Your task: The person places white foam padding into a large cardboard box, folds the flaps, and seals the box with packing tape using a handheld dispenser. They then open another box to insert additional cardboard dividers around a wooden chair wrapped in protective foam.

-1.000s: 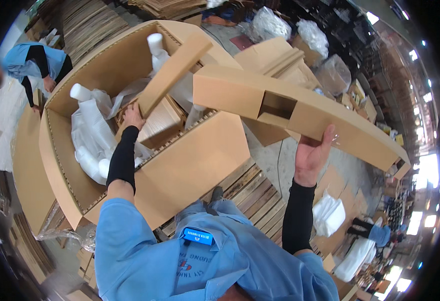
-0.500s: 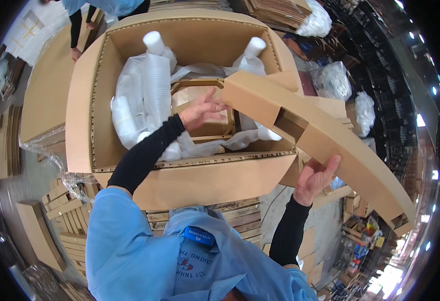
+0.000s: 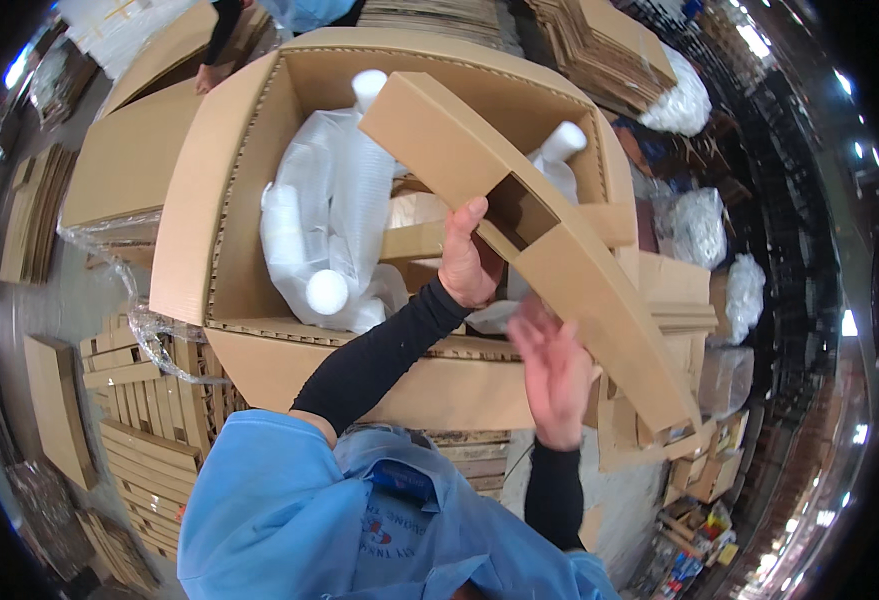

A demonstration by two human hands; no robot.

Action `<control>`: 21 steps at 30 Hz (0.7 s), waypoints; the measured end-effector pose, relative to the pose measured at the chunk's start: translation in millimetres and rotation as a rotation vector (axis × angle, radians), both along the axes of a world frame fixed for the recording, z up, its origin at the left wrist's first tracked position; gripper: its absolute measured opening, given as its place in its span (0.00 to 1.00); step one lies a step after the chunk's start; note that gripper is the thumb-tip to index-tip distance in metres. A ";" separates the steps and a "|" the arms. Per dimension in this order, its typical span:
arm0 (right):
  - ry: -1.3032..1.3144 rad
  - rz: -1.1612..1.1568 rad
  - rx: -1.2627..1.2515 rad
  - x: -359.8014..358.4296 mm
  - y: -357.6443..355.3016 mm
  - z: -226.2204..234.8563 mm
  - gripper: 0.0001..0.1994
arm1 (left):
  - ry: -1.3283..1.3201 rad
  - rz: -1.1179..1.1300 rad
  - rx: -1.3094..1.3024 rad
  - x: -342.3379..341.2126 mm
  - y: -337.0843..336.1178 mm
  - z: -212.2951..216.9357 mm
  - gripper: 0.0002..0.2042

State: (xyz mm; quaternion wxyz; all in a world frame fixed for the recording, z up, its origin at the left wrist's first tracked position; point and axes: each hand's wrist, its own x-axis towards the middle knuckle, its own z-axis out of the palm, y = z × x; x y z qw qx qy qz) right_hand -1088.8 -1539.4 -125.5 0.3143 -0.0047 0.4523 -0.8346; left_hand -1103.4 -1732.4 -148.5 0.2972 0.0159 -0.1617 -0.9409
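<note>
A long brown cardboard piece (image 3: 579,290), folded like a channel with a square cutout, slants across the open carton (image 3: 359,375). Beside the cutout, my left hand (image 3: 469,258) grips its near edge, thumb up and fingers hidden behind. My right hand (image 3: 553,372) is smeared by motion, fingers apart, close to the piece's lower side; whether it touches cannot be made out. Inside the carton, white foam wrap (image 3: 334,200) with rolled ends surrounds a wooden frame-like item (image 3: 414,240), partly covered by the cardboard piece. Another foam roll (image 3: 563,142) stands at the carton's far right.
Stacked flat cardboard (image 3: 599,45) lies beyond the carton, and plastic-wrapped bundles (image 3: 694,225) are to the right. At far left, another person's hand (image 3: 207,78) rests by a large box (image 3: 134,150). Slatted wooden pallets (image 3: 149,440) lie on the floor at left.
The cardboard piece has swung left and steeper over the carton. My left hand has taken hold of it near the cutout; my right hand has let go and moved left.
</note>
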 end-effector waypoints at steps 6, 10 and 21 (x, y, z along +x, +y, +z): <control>0.904 0.607 0.279 -35.4 55.3 137.6 0.42 | 0.094 -0.046 0.069 -10.8 -81.1 11.4 0.34; 0.829 0.583 0.514 -121.9 -41.2 149.2 0.62 | 0.311 -0.095 0.100 -34.7 -100.4 30.8 0.32; 0.735 1.105 0.603 -267.7 -255.4 81.1 0.54 | -0.402 0.573 0.050 -90.8 -240.7 -25.3 0.24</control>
